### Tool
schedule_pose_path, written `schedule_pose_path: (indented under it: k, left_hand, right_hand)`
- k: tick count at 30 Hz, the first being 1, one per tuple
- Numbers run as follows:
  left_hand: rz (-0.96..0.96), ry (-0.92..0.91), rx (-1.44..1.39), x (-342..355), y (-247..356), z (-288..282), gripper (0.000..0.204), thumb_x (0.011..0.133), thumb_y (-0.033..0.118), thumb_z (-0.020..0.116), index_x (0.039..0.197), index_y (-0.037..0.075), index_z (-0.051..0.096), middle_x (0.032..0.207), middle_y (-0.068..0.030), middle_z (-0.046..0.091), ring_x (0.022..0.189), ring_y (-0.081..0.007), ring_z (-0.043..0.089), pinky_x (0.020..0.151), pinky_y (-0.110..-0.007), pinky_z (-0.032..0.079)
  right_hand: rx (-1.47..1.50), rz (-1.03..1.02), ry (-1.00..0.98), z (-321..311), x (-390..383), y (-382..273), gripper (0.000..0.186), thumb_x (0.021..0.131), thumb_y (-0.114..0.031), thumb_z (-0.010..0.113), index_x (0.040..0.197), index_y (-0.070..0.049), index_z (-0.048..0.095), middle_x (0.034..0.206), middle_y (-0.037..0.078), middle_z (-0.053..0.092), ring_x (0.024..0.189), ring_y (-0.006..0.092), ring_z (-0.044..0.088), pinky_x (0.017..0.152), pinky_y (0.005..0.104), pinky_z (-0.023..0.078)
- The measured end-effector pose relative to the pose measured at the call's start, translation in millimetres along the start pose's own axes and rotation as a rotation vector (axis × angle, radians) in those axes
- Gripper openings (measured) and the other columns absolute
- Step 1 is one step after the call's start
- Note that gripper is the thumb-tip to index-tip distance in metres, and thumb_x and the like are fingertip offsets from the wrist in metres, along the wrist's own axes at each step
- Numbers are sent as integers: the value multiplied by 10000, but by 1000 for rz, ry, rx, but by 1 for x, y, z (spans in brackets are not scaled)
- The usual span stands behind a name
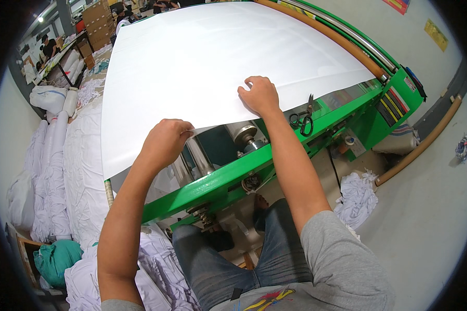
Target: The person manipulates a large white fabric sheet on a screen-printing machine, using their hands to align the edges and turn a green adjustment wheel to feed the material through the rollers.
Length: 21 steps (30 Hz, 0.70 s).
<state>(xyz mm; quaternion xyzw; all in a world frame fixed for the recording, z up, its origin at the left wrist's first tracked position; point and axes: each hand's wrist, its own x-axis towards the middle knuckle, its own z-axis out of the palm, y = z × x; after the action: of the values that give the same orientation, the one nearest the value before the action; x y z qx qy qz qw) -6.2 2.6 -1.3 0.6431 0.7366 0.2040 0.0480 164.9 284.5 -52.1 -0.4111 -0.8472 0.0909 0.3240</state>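
Note:
A large white sheet spreads over the green machine. My left hand pinches the sheet's front edge between thumb and fingers. To its right, my right hand rests on the sheet near that edge, fingers loosely bent and apart, holding nothing. Black-handled scissors lie on the machine's front ledge, just right of my right wrist. Metal rollers show below the sheet's edge.
A brown tube runs along the machine's back right; another leans right. White fabric piles, a green bundle and cardboard boxes stand left. A person is at a far table. Crumpled cloth lies below right.

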Motion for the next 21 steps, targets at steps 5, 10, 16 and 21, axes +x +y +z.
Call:
schedule_pose_path:
  k: [5, 10, 16, 21]
  left_hand:
    - [56, -124, -72, -1, 5, -2, 158, 975, 103, 758, 1052, -9, 840, 1019, -228, 799, 963, -420, 764, 914, -494, 603]
    - [62, -121, -4, 0, 5, -3, 148, 972, 112, 771, 1021, -13, 834, 969, -194, 772, 926, -404, 742, 880, -495, 590]
    - [29, -88, -12, -1, 6, -3, 155, 965, 126, 785, 1011, -11, 841, 970, -176, 765, 916, -371, 737, 858, -472, 584]
    - [37, -124, -28, 0, 6, -4, 160, 963, 132, 785, 995, -14, 843, 948, -170, 759, 872, -358, 729, 835, -458, 584]
  right_hand:
    - [-23, 64, -19, -7, 0, -7, 442, 926, -411, 754, 1120, -24, 843, 1186, 190, 813, 1188, 375, 720, 1082, 481, 560]
    - [-76, 48, 1, -4, -1, -3, 549, 971, -477, 699, 1336, -78, 796, 1501, 223, 679, 1446, 383, 580, 1240, 502, 438]
    - [-285, 228, -264, -2, -8, -6, 796, 1092, -710, 431, 1756, -271, 419, 1862, 203, 249, 1727, 410, 204, 1393, 593, 145]
    - [-341, 261, -349, -6, -12, -8, 821, 1113, -748, 340, 1801, -303, 315, 1880, 183, 211, 1742, 405, 165, 1398, 614, 107]
